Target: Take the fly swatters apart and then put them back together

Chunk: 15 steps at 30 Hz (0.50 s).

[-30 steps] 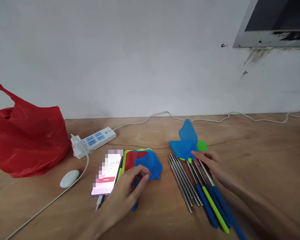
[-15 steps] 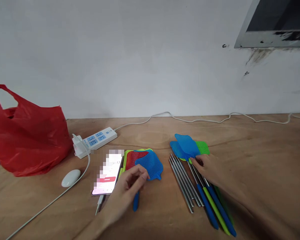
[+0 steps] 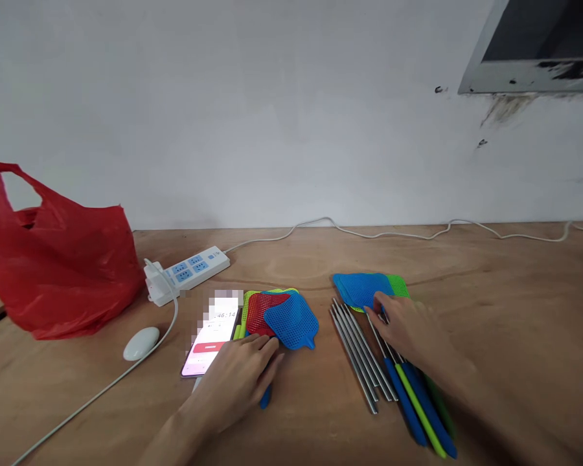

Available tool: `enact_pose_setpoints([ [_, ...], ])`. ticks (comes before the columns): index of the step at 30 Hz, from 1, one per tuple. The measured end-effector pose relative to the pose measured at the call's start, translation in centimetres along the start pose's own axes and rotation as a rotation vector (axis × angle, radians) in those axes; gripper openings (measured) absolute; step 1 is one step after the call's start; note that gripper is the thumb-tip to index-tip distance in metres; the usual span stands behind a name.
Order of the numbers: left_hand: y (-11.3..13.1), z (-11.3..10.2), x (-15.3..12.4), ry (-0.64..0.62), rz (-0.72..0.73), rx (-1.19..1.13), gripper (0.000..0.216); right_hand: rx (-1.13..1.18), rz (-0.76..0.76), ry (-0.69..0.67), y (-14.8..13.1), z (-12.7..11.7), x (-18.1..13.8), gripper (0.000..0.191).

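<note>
- Left hand [image 3: 243,372]: fingers bent and bunched, their tips at the lower edge of a red perforated plastic swatter head [image 3: 261,312]; whether they pinch anything I cannot tell
- Right hand [image 3: 405,323]: thumb and forefinger curl towards each other where the slim metal shafts meet the swatter heads; a grip looks likely, but the contact is covered, so I cannot tell
- Just beyond the right fingertips lie stacked blue perforated plastic swatter heads [image 3: 362,289], with a bright green perforated swatter head [image 3: 399,285] showing from beneath
- Below the right fingers, shafts run down to long blue plastic handles [image 3: 405,401] and a lime-green plastic handle [image 3: 420,411]
- Left of the right fingers, a row of bare silver metal rods [image 3: 357,356] lies fanned
- Just beyond and right of the left fingers, a loose blue leaf-shaped mesh head [image 3: 294,320] overlaps the red one
- Progress, as I judge it: the group under the right hand looks joined, head to shaft to handle; the bare rods and the heads by the left fingers look unjoined
- Hard to make out: the left palm covers most of one blue handle [image 3: 266,396]; the right forearm shades a dark green handle [image 3: 440,402]; overlap prevents a sure count; the lit smartphone [image 3: 214,336] left of the left fingers is partly pixelated
</note>
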<state>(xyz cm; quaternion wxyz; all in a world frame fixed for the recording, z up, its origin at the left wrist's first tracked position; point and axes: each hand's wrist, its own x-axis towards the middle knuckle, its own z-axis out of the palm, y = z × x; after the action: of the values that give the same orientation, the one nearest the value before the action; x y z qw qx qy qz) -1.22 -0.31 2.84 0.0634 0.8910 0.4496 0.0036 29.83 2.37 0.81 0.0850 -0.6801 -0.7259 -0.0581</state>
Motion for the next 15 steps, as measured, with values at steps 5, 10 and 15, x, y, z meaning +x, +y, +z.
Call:
enact_pose_setpoints([
  [5,0.1,0.5,-0.5,-0.070,-0.176,0.024,0.028,0.147,-0.209,-0.083,-3.0,-0.3,0.1,0.024],
  [10,1.0,0.4,-0.9,-0.066,-0.291,-0.061,0.023,0.174,-0.246,-0.138,-4.5,0.2,-0.5,0.015],
  [15,1.9,0.6,-1.0,-0.019,-0.421,-0.171,0.013,0.216,-0.149,-0.157,-4.8,0.5,-2.0,0.007],
])
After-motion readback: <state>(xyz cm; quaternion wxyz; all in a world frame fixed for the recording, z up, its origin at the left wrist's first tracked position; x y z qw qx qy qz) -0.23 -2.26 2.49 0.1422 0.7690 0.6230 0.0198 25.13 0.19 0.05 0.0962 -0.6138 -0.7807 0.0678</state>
